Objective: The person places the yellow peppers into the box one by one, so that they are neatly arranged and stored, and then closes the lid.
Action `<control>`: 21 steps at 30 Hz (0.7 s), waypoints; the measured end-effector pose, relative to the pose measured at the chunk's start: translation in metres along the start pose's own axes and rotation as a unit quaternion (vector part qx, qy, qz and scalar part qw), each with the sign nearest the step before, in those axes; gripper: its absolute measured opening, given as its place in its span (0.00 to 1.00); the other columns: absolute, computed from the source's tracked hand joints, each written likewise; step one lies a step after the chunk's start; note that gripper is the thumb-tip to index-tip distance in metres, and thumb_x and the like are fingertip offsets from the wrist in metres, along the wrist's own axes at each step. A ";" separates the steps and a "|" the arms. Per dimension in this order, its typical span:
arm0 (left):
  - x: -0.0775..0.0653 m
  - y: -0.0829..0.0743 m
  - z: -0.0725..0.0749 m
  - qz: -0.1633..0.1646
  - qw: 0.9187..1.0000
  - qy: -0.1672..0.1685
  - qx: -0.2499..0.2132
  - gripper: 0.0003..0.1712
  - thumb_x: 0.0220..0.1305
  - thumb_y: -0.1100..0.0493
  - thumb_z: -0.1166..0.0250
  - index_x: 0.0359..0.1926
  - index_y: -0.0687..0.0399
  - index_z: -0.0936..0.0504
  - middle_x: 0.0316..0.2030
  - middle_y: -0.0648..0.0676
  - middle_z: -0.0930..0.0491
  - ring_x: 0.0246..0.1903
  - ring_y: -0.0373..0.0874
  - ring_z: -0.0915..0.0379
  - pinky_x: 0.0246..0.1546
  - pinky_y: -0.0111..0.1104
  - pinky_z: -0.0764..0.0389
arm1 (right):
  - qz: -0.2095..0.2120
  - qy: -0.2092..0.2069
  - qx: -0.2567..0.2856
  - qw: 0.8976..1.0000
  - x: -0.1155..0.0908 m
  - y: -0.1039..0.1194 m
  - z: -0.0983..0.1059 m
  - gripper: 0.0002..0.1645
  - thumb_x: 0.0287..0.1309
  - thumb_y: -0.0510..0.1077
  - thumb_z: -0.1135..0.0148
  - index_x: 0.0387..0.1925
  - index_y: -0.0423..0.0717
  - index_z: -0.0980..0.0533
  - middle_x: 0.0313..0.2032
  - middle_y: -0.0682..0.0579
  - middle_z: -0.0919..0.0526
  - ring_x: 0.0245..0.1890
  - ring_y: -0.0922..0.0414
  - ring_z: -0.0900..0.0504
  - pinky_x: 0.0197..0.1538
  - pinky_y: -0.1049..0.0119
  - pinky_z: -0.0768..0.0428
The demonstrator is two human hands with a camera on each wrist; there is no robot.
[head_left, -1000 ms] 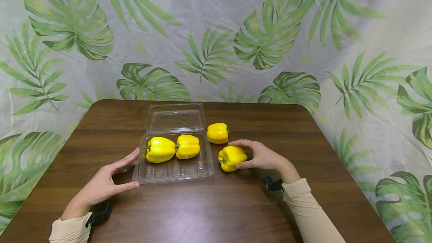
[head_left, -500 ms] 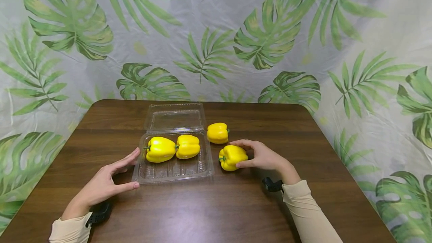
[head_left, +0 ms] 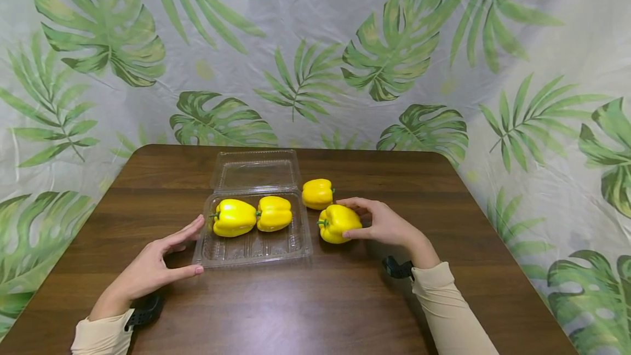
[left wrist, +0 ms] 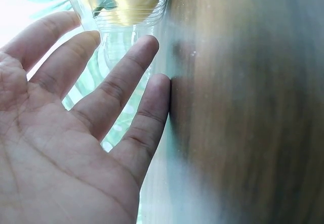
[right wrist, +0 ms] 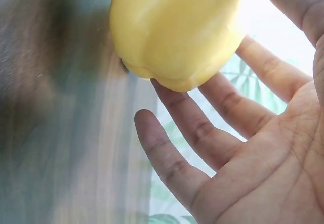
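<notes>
My right hand (head_left: 386, 224) grips a yellow bell pepper (head_left: 339, 224) between thumb and fingers, just right of a clear plastic clamshell container (head_left: 231, 256). In the right wrist view, the pepper (right wrist: 177, 32) lies against the fingers, with the little finger (right wrist: 157, 138) off it. Whether it still touches the table is hard to tell. The container's lid (head_left: 256, 171) lies folded back. Two yellow bell peppers, a left one (head_left: 234, 218) and a right one (head_left: 274, 214), lie inside along the back. My left hand (head_left: 153, 267) rests at the container's left edge, fingers extended, as the left wrist view shows the palm (left wrist: 61, 153).
Another yellow bell pepper (head_left: 317, 194) lies on the brown wooden table (head_left: 276, 311), beside the container's back right corner and behind the gripped one. A leaf-patterned curtain (head_left: 315, 70) hangs behind the table's far edge.
The gripped bell pepper has risen slightly in the head view and tilted a little, with my right hand's fingers moving along. My left hand and the container stay in place.
</notes>
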State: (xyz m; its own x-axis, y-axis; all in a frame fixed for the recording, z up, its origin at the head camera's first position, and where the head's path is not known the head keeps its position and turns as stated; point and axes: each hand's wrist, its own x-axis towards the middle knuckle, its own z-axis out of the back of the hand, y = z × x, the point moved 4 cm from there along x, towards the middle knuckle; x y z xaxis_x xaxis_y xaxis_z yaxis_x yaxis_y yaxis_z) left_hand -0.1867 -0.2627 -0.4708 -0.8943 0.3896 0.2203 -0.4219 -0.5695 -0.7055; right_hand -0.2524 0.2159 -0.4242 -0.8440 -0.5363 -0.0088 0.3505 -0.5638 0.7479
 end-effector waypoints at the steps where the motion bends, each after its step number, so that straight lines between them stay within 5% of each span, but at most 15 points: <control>1: 0.000 -0.001 0.000 -0.002 1.000 -0.001 0.000 0.54 0.61 0.53 0.18 0.84 0.41 0.36 0.82 0.54 0.35 0.63 0.16 0.28 0.60 0.13 0.30 | 0.000 -0.003 0.002 1.000 0.000 0.002 0.001 0.42 0.61 0.51 0.19 0.74 0.55 0.26 0.66 0.49 0.17 0.61 0.48 0.16 0.64 0.47 0.14; 21: 0.000 -0.003 0.001 -0.004 1.000 -0.005 0.004 0.54 0.61 0.53 0.18 0.84 0.42 0.36 0.80 0.55 0.32 0.62 0.16 0.28 0.59 0.13 0.29 | 0.027 -0.019 0.016 0.999 0.013 0.038 -0.007 0.43 0.60 0.48 0.19 0.75 0.57 0.26 0.64 0.50 0.17 0.60 0.47 0.16 0.61 0.55 0.13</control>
State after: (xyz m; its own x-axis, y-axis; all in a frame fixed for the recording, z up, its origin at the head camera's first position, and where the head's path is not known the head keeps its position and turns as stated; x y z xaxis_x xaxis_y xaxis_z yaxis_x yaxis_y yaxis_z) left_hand -0.1854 -0.2615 -0.4685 -0.8920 0.3874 0.2330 -0.4308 -0.5719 -0.6981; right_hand -0.2471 0.1831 -0.4005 -0.8386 -0.5418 0.0569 0.3839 -0.5136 0.7673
